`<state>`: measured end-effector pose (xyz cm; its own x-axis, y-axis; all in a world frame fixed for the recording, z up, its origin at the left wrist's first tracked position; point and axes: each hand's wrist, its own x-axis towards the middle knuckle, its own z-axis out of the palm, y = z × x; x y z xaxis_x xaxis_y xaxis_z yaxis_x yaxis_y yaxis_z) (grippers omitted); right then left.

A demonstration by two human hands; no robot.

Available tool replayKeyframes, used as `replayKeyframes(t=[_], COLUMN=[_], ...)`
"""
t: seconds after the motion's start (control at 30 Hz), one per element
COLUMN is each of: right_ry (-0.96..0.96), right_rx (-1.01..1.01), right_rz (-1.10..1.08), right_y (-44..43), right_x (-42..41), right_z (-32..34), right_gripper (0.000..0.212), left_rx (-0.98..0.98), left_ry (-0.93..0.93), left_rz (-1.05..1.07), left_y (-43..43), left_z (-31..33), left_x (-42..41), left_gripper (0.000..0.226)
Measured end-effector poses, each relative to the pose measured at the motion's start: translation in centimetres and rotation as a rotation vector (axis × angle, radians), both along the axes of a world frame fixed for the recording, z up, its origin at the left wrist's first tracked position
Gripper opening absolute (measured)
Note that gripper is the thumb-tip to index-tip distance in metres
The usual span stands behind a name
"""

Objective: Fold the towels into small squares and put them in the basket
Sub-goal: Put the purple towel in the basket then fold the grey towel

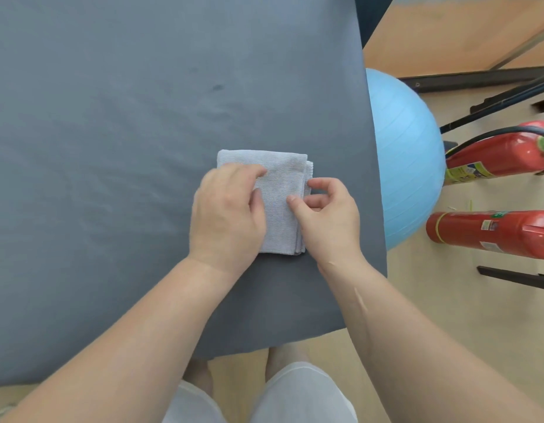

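A light grey-blue towel (pixel 280 209), folded into a small thick rectangle, lies on the dark grey table cover (pixel 112 148) near its right edge. My left hand (pixel 226 212) rests on the towel's left half, fingers laid flat across the fabric and pressing it down. My right hand (pixel 327 219) is at the towel's right side. Its thumb lies on top of the cloth and its curled index finger meets the stacked edge layers, pinching them. No basket is in view.
The table's right edge (pixel 374 178) runs close to the towel. Beyond it on the floor are a light blue exercise ball (pixel 408 154), two red fire extinguishers (pixel 493 233) and black metal frame legs (pixel 478 80). My legs show below the table's near edge.
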<state>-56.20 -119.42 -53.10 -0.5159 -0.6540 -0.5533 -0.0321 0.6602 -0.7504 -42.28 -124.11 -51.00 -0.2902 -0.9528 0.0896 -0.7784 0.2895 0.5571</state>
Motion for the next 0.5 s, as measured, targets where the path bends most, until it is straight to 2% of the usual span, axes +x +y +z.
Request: replayKeyframes(t=[0.1, 0.23, 0.3, 0.43, 0.5], right_ry=[-0.017, -0.061, -0.044, 0.045, 0.194], right_rx=[0.004, 0.005, 0.013, 0.064, 0.074], right_rz=[-0.015, 0.056, 0.095, 0.174, 0.269], right_y=[-0.1, -0.1, -0.2, -0.5, -0.5], right_x=[0.2, -0.6, -1.1, -1.8, -1.7], right_z=[0.1, 0.3, 0.3, 0.1, 0.0], right_gripper=[0.025, 0.018, 0.015, 0.014, 0.014], left_rx=[-0.026, 0.159, 0.208, 0.216, 0.224], left_ry=[-0.137, -0.447, -0.575, -0.659, -0.661], left_rz=[-0.044, -0.272, -0.320, -0.325, -0.310], left_y=[-0.2, -0.2, -0.2, 0.1, 0.4], left_z=[-0.9, -2.0, -2.8, -4.2, -4.6], left_x=[1.8, 1.3, 0.6, -0.4, -0.8], left_gripper=[0.049, 0.086, 0.097, 0.111, 0.115])
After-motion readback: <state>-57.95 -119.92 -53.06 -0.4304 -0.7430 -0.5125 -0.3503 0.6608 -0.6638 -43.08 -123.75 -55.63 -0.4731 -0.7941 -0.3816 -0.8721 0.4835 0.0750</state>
